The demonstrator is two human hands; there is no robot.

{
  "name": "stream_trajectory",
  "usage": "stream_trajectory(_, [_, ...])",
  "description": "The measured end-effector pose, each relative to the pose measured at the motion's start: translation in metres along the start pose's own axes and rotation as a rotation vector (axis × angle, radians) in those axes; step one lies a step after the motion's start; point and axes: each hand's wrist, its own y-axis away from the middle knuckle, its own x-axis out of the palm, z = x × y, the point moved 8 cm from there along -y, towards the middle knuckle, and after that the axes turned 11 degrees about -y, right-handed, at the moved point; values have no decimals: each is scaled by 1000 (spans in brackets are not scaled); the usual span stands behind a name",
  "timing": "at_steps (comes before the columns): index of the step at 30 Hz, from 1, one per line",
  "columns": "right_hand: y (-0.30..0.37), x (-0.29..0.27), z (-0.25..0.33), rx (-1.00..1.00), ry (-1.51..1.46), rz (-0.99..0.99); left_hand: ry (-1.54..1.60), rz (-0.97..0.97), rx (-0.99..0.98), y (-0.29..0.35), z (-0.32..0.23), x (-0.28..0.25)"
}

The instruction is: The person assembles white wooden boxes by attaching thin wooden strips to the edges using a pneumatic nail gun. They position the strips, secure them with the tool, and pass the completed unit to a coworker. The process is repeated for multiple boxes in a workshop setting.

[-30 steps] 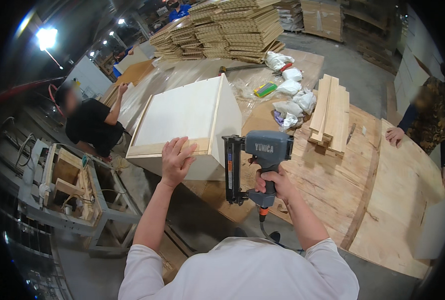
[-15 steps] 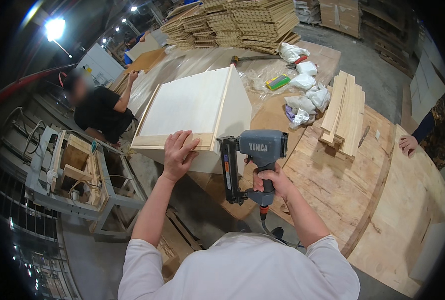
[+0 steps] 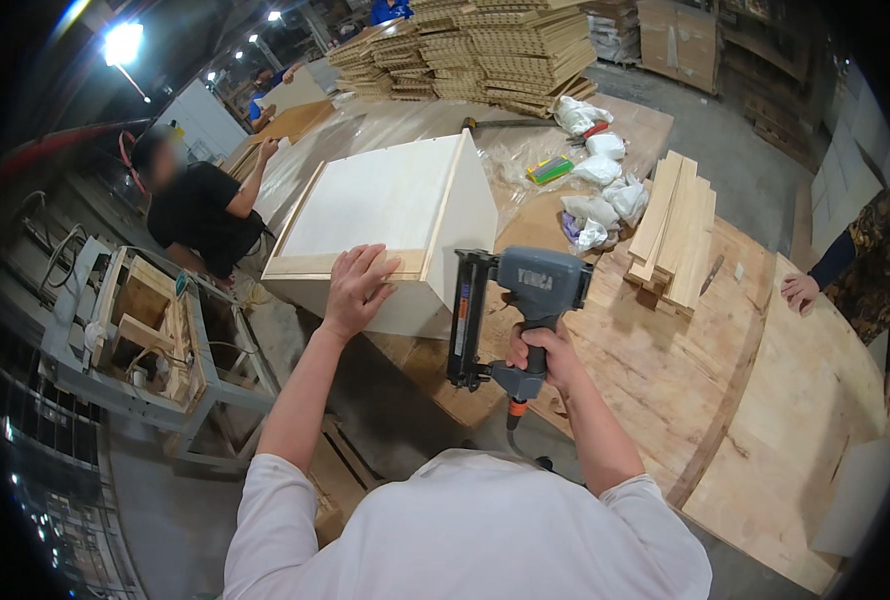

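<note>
right hand (image 3: 549, 354) grips the nail gun (image 3: 543, 278), shifted slightly toward three o'clock and so farther from the white box (image 3: 365, 208) at eleven o'clock, where left hand (image 3: 355, 295) rests, fingers spread.

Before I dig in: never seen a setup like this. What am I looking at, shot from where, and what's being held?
No robot here, just a person's bare hands. The view looks down from a wide fisheye camera worn on the head, so straight edges bend near the rim.

The left hand rests on the near edge of a white-topped wooden box. The right hand grips a grey nail or staple gun, held upright beside the box.

To the right, wooden strips lie stacked on plywood. White plastic bags are next to them, with piled panels at the back. The hand at far right is a co-worker's.
</note>
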Motion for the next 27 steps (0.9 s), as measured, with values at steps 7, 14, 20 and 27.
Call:
stream_trajectory(7, [36, -13, 14, -101, 69, -73, 108, 139, -356, -12, 22, 22])
stream_trajectory(14, [64, -27, 19, -144, 79, -161, 86, 181, -394, -27, 22, 28])
stream_trajectory(20, [81, -23, 34, -198, 108, -149, 177, 141, -306, -20, 17, 21])
stream_trajectory(27, [94, -36, 46, -276, -37, -132, -37, -277, -205, 1, -42, -3])
